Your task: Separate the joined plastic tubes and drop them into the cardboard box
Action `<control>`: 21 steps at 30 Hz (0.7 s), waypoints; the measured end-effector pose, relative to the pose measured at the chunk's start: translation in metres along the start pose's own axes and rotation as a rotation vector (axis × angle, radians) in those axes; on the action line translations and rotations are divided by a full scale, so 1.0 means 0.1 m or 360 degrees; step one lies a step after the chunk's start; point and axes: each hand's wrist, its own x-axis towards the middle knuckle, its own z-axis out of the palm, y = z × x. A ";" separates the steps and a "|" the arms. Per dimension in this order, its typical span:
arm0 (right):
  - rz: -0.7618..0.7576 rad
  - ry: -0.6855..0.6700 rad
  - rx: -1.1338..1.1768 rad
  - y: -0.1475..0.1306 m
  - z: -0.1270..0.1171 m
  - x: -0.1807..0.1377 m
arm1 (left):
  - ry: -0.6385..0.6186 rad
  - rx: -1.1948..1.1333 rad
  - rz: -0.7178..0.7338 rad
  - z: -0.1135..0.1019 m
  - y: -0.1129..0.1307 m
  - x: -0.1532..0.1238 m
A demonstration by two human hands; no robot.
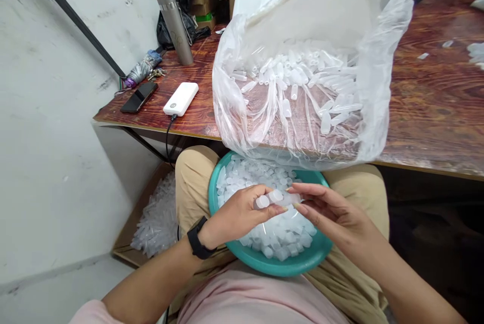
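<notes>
My left hand (pixel 236 215), with a black band at the wrist, is closed around a few translucent white plastic pieces (pixel 275 196) with rounded ends. The fingertips of my right hand (pixel 336 215) pinch another frosted plastic piece (pixel 292 198) right beside them. Both hands are above a teal basin (pixel 274 266) on my lap. Inside the basin lies a heap of similar small white plastic pieces (pixel 282 238). Part of what my left hand grips is hidden by its fingers.
An opened clear plastic bag (pixel 378 97) with loose white pieces (pixel 298 76) lies on the wooden table (pixel 434 127). A white power bank (pixel 181 99), phone (pixel 139 97), flask (pixel 174 26) and umbrella (pixel 143 67) stand at left. Below is a carton (pixel 128 233) of clear pieces.
</notes>
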 end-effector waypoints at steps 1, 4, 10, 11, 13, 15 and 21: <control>-0.0097 0.0003 -0.0113 -0.02 0.00 -0.04 | 0.0021 0.0021 0.0023 0.00 -0.01 -0.01; -0.0388 -0.0038 -0.0503 -0.09 -0.02 -0.12 | 0.0113 0.0212 0.0238 0.00 -0.06 -0.04; -0.0407 -0.0022 -0.0710 -0.13 0.04 -0.19 | 0.0200 0.0632 0.0668 0.04 -0.12 -0.11; -0.0423 -0.0023 -0.0721 -0.13 0.06 -0.19 | 0.0209 0.0652 0.0675 0.04 -0.12 -0.12; -0.0518 -0.0064 -0.0752 -0.13 0.06 -0.20 | 0.0235 0.0684 0.0712 0.05 -0.13 -0.14; -0.0583 -0.0108 -0.0782 -0.16 0.05 -0.22 | 0.0244 0.0787 0.0807 0.05 -0.13 -0.17; -0.0234 -0.0216 -0.0703 -0.25 0.00 -0.28 | 0.0208 0.0979 0.0964 0.07 -0.12 -0.22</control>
